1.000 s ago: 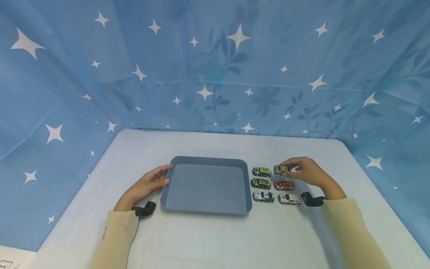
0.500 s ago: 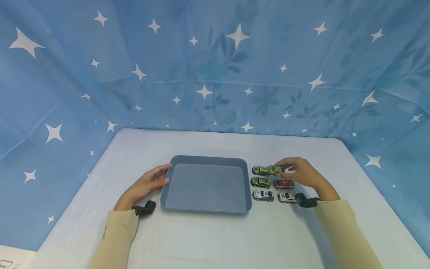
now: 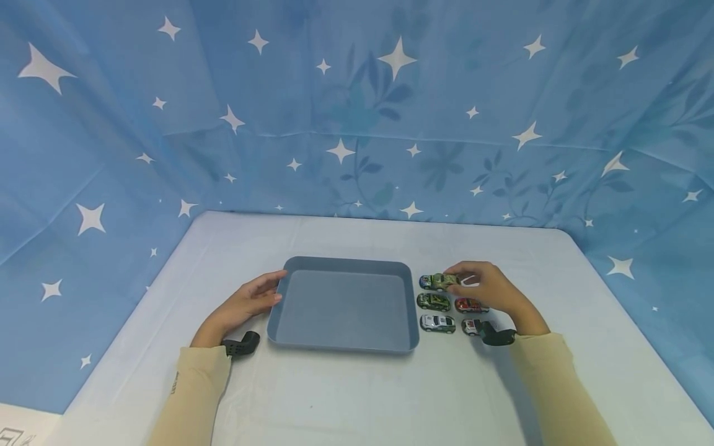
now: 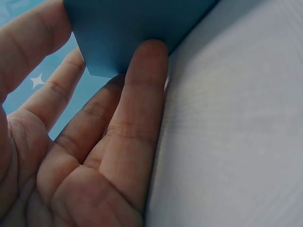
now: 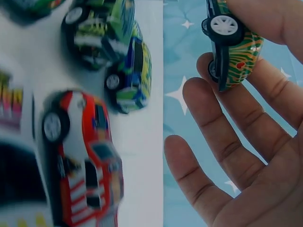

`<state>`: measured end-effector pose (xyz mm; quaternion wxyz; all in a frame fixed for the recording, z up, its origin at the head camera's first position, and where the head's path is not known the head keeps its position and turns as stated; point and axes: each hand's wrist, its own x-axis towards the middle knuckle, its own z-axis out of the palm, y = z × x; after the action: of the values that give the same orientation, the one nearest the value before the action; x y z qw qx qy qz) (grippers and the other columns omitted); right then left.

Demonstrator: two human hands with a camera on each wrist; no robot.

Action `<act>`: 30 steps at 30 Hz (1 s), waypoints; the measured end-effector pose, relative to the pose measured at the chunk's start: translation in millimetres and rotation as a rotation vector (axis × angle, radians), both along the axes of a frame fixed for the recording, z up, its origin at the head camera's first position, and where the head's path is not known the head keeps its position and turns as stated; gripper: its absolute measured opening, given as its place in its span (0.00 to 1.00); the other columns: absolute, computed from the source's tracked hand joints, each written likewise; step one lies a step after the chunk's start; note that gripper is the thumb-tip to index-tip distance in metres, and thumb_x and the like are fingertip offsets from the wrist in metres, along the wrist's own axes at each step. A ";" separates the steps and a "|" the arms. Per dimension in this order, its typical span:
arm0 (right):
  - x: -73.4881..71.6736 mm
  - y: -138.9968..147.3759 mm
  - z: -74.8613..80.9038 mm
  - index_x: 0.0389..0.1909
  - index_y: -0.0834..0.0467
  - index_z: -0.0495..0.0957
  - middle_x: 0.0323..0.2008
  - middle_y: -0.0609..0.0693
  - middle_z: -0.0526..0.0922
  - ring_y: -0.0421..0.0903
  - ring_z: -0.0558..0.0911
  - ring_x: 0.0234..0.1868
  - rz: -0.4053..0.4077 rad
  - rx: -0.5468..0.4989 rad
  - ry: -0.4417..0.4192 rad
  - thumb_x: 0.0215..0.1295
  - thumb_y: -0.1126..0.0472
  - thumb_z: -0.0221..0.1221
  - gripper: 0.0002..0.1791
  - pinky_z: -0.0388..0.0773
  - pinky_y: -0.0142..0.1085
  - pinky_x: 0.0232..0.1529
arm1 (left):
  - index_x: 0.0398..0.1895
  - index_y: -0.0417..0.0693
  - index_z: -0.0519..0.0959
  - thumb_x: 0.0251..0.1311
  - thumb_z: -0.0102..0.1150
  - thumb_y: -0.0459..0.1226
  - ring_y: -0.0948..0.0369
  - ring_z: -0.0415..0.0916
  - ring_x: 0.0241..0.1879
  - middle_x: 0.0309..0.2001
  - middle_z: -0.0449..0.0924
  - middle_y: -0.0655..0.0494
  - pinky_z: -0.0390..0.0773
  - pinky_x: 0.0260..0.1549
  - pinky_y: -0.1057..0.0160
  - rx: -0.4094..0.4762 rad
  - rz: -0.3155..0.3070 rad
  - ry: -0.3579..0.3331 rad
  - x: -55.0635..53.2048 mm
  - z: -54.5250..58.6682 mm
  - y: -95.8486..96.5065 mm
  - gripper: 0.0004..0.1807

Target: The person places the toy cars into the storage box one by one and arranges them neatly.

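My right hand (image 3: pixel 488 290) pinches a green toy car (image 3: pixel 445 282) between thumb and fingers. In the right wrist view this car (image 5: pixel 240 59) shows orange-striped green bodywork and a white wheel, and is off the table. It overlaps the blue-and-yellow toy car (image 3: pixel 425 282) in the head view. My left hand (image 3: pixel 245 305) lies at the left side of a grey-blue tray (image 3: pixel 343 310), fingers fairly straight. In the left wrist view, one finger (image 4: pixel 144 94) touches the outer wall of the tray (image 4: pixel 111 33).
Near my right hand are a dark green camouflage car (image 3: pixel 433 302), a red car (image 3: pixel 470 305), a silver-white car (image 3: pixel 437 323) and a white car (image 3: pixel 470 327) partly behind the wrist camera (image 3: pixel 496 334). A starry blue curtain (image 3: pixel 357 124) stands behind the table.
My right hand has carried the green toy car leftward, from above the red car to the blue-and-yellow car, partly covering it. My left hand and the tray have stayed in place.
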<state>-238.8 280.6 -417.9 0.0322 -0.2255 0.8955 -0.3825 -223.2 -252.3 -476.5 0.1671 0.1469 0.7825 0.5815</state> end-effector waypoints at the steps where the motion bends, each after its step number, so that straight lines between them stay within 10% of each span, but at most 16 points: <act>1: 0.2 -1.3 -1.0 0.57 0.68 0.86 0.54 0.62 0.88 0.59 0.87 0.52 0.005 -0.006 0.006 0.69 0.67 0.71 0.17 0.84 0.60 0.57 | 0.86 0.38 0.57 0.80 0.59 0.40 0.32 0.52 0.82 0.84 0.53 0.32 0.66 0.74 0.35 0.000 0.000 0.000 0.0 0.4 0.3 0.38; 15: 1.8 -24.2 -6.4 0.57 0.67 0.86 0.53 0.62 0.88 0.59 0.89 0.50 0.022 -0.097 0.005 0.71 0.68 0.70 0.16 0.87 0.43 0.48 | 0.86 0.38 0.57 0.80 0.59 0.40 0.33 0.53 0.82 0.84 0.53 0.32 0.68 0.73 0.37 0.010 -0.011 0.005 -0.4 -0.1 -0.3 0.38; 20: 1.0 -32.4 -5.5 0.58 0.66 0.85 0.49 0.60 0.86 0.45 0.86 0.39 0.028 -0.141 -0.027 0.71 0.68 0.69 0.16 0.80 0.34 0.28 | 0.86 0.38 0.57 0.80 0.59 0.41 0.33 0.52 0.82 0.84 0.53 0.32 0.67 0.74 0.35 0.014 -0.011 0.005 -0.9 0.4 0.0 0.39; 30: -2.2 -57.2 -4.7 0.58 0.68 0.86 0.54 0.62 0.87 0.43 0.83 0.45 0.087 -0.192 0.027 0.71 0.70 0.69 0.16 0.85 0.42 0.55 | 0.86 0.39 0.57 0.80 0.60 0.41 0.33 0.52 0.82 0.84 0.53 0.32 0.66 0.74 0.35 0.024 -0.010 -0.002 -0.8 -1.3 -0.3 0.39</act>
<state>-241.0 223.4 -422.7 0.0150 -0.2715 0.8444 -0.4616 -224.0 -252.6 -477.8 0.1693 0.1524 0.7744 0.5902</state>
